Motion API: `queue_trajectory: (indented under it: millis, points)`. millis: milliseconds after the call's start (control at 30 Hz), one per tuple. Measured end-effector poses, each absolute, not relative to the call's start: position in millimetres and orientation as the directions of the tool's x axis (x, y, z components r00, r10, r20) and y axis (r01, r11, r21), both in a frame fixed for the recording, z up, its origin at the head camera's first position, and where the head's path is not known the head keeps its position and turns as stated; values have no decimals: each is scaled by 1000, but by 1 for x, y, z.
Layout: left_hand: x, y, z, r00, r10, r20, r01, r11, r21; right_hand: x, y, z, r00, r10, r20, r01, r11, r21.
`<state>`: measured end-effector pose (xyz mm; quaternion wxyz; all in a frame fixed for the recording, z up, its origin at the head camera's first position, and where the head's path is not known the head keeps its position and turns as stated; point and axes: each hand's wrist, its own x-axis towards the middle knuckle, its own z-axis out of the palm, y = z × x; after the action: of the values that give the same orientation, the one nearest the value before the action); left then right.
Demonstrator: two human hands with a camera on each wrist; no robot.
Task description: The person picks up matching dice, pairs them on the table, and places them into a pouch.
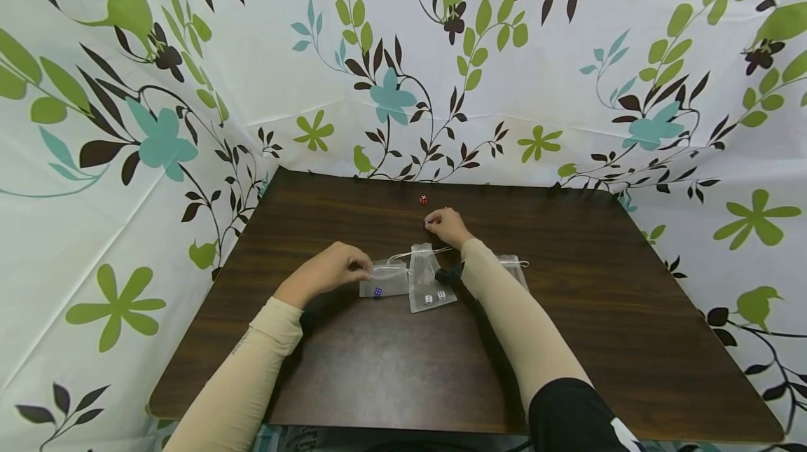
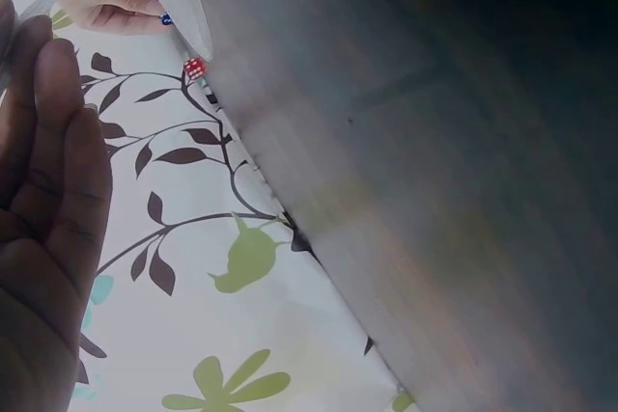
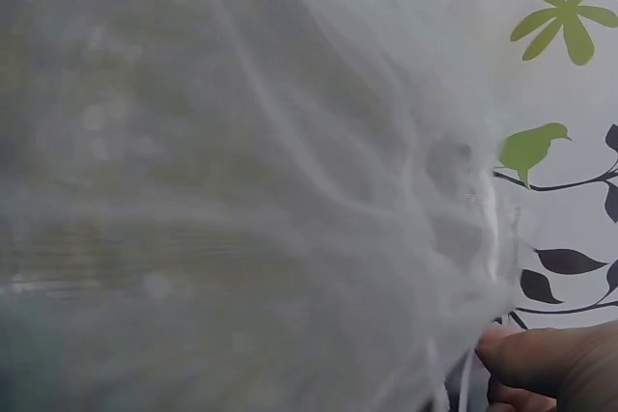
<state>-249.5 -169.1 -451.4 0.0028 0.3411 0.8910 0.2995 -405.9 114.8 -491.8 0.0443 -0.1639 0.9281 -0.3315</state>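
Your right hand had a narrow fingertip pinch on a small blue die, held at twelve o'clock from the middle organza pouch, in which two white dice lay. Your left hand was at nine o'clock from that pouch, thumb and finger appearing to pinch the edge of the left organza pouch, which had a second blue die inside. A red die sat on the dark wooden table, between ten and eleven o'clock from your right hand. For so small a cube, a light squeeze on two opposite faces looked the surest hold, since pressure near a corner could have spun it away. The black wrist device overlapped the middle pouch in the head view, and sheer mesh filled much of the right wrist view, so a raised forearm seemed wise, to avoid dragging fabric or catching the pale drawstrings. At the left pouch, gentle tension seemed better than a sharp tug.
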Motion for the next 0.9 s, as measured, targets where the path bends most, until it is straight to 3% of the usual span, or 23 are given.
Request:
queue_trajectory:
  millis: [200,433,900]
  points:
    - [-249,-169,-453,-768,610,196,608,597,524,-405,120,-482,-948,-319,14,-246,702,-668]
    - [-248,-170,-451,-771,607,191,601,598,530,-393,118,-448,-921,-385,62,-320,657,-683]
    - [-251,-169,-450,-768,610,196,604,586,540,-336,86,-375,-780,-620,89,-483,505,-716]
